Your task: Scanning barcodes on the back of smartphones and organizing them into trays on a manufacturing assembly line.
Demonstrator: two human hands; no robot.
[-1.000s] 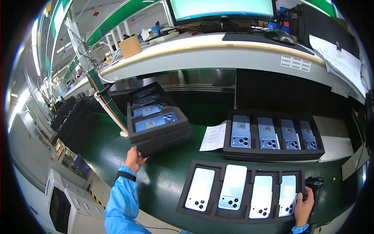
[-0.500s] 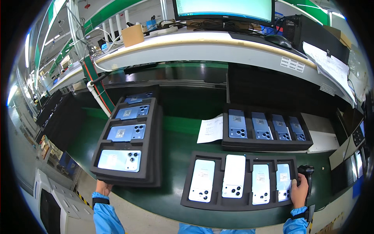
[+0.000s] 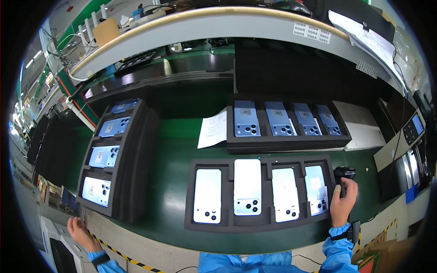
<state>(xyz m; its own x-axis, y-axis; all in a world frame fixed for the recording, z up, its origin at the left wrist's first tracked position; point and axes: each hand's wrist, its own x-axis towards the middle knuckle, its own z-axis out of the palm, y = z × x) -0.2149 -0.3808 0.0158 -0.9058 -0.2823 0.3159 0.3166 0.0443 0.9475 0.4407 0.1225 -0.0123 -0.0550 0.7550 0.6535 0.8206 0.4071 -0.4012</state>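
Observation:
My right hand (image 3: 343, 204) is at the right end of a black foam tray (image 3: 227, 222), its thumb and fingers around the handle of a black handheld barcode scanner (image 3: 344, 173). The scanner lies on the green bench, and the hand hides much of its handle. In this tray lie several pale phones (image 3: 247, 186), backs up, cameras toward me; one sits higher than its neighbours. My left hand (image 3: 83, 234) is open and holds nothing, just off the near corner of a stack of foam trays (image 3: 125, 182). Blue phones (image 3: 104, 156) fill the stack's top tray.
Behind the near tray, another foam tray (image 3: 287, 144) holds several darker blue phones. A handwritten paper sheet (image 3: 213, 130) lies beside it. A shelf (image 3: 205, 25) crosses above the bench (image 3: 168, 191). At the right stands a device with a small screen (image 3: 414, 129).
My left hand has come away from the stacked trays, down and left. My right hand has moved from the near tray's edge onto the scanner's handle. The view has tilted down and turned right.

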